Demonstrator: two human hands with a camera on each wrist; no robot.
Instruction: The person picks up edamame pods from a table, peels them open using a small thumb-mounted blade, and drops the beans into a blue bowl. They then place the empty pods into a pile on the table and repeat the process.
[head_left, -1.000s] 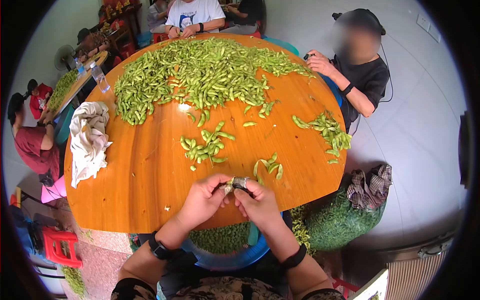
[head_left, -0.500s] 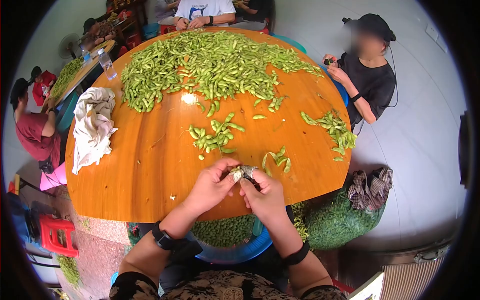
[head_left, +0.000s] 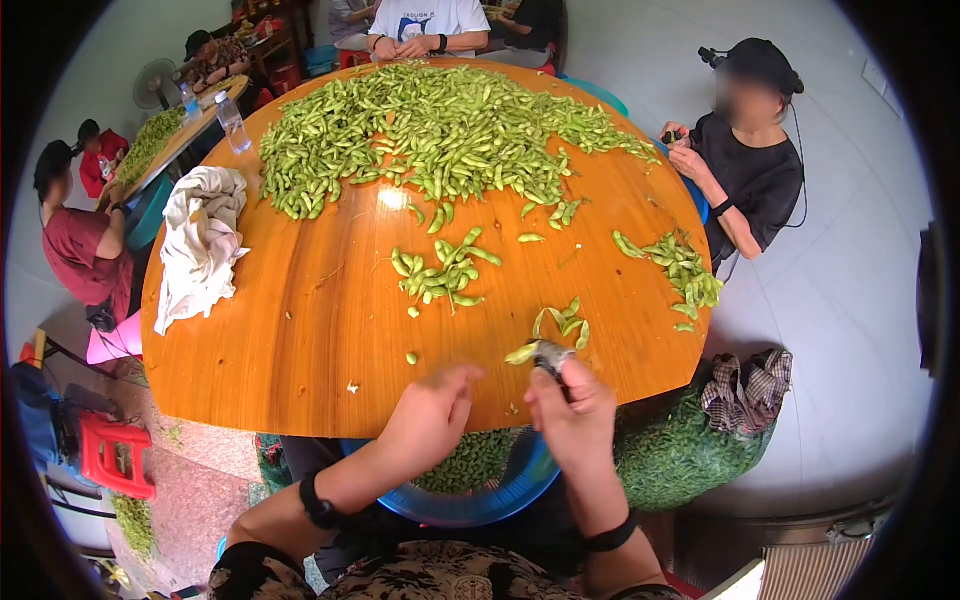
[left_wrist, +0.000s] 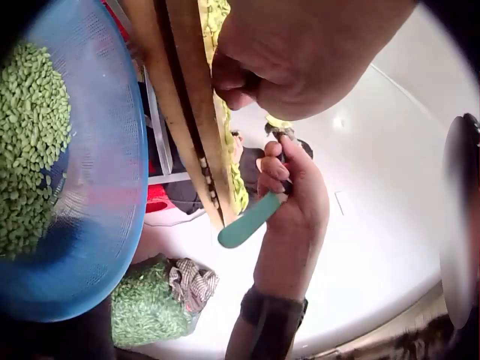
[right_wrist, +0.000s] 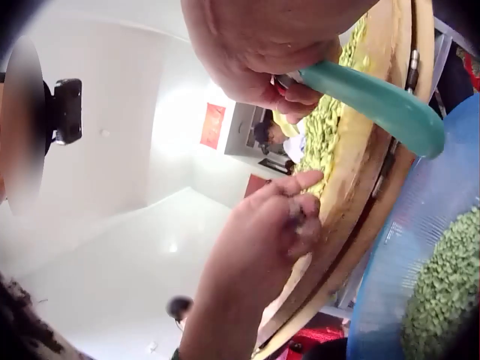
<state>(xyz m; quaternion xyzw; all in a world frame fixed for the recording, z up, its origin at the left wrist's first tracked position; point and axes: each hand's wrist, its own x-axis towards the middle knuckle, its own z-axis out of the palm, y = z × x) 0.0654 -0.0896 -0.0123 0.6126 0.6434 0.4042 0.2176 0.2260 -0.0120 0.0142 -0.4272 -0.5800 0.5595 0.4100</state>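
Right hand (head_left: 577,415) gripping a smooth teal handle (left_wrist: 253,220), seen in both wrist views but hidden in the head view, pale green pod (head_left: 521,354) at its fingertips above the wood-grained bench (head_left: 300,350), left hand (head_left: 425,415) blurred, fingers bent, contents indeterminable, translucent blue basket (left_wrist: 138,187) of shelled beans (left_wrist: 30,135) beneath the bench's edge.

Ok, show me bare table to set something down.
Widest: between the white cloth and small pod pile, bar stray scraps. Another lies between that pile and the right-edge pods. The big pod heap crowds the far half of the table.
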